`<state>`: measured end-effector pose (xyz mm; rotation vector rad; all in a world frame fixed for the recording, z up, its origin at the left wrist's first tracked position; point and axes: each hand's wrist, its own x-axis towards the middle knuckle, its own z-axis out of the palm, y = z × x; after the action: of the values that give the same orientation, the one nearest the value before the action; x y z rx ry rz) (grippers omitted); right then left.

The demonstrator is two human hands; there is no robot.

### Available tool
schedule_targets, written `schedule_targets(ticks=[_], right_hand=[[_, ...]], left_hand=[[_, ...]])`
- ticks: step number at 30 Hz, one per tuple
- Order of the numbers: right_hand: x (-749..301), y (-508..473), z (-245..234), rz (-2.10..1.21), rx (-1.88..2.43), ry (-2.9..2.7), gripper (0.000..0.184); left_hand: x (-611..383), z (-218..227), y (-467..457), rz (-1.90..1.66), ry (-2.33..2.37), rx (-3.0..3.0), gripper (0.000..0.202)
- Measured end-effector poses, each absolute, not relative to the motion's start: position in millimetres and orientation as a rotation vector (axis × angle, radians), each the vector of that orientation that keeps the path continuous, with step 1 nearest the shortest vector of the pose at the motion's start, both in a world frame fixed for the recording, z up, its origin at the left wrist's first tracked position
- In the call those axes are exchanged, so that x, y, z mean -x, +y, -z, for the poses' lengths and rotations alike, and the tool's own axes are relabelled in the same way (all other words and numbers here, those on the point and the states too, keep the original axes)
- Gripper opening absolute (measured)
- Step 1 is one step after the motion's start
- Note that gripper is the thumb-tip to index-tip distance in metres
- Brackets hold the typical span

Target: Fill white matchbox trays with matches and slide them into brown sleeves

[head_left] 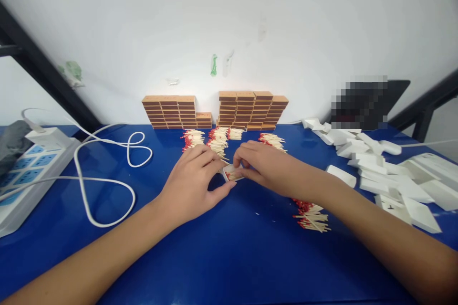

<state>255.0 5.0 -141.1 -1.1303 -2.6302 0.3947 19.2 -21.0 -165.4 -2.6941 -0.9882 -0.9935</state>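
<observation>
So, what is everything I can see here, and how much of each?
Small rectangular matchboxes: two stacked groups, orange-brown, at the back
Red-tipped wooden matchsticks: at least four piles, pale, three near the matchboxes, one front right
Small open box tray: one, white, matchsticks inside, centre
Angular card-like pieces: many, white, right
Flat panel: one, black, partly pixelated, right rear
Long power strip: one, white and blue, left
Boxy adapter: one, white, on the strip
Thin looped cable: at least one, white, left
Metal bars: several, black, both sides
Glossy table: one, blue, underneath
Stained wall: one, white, behind
Left grip: one bare hand, holding the tray
Right grip: one bare hand, fingers at the tray's right
</observation>
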Motion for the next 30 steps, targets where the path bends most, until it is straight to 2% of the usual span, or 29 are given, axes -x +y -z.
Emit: schedule_targets(ticks=[10, 14, 17, 21, 23, 30], right_hand=[[-256.4, 6.5, 137.7, -0.573, 1.122, -2.632, 0.007], [-260.5, 10.7, 131.8, -0.611, 1.105, -2.610, 0.015], [-269.3, 29.5, 135.0, -0.505, 1.198, -2.465, 0.021], [-275.2, 66.0, 156.3, -0.208, 1.250, -2.308, 0.007], [-273.1, 81.4, 168.7, -0.108, 1.242, -2.308, 0.007], [-262.1, 96.6, 182.5, -0.056, 1.289, -2.338, 0.011]], left_hand=[[-18.5, 166.4, -20.8, 0.944, -1.005, 2.762, 0.020], [-18.1, 166.7, -20.9, 0.950, -0.999, 2.768, 0.021], [-18.3, 168.6, -22.4, 0.921, -0.983, 2.790, 0.024], [-19.2, 172.3, -24.5, 0.885, -0.941, 2.828, 0.026], [-19.4, 173.3, -25.0, 0.882, -0.928, 2.842, 0.027], [-18.4, 171.9, -25.0, 0.888, -0.905, 2.837, 0.027]])
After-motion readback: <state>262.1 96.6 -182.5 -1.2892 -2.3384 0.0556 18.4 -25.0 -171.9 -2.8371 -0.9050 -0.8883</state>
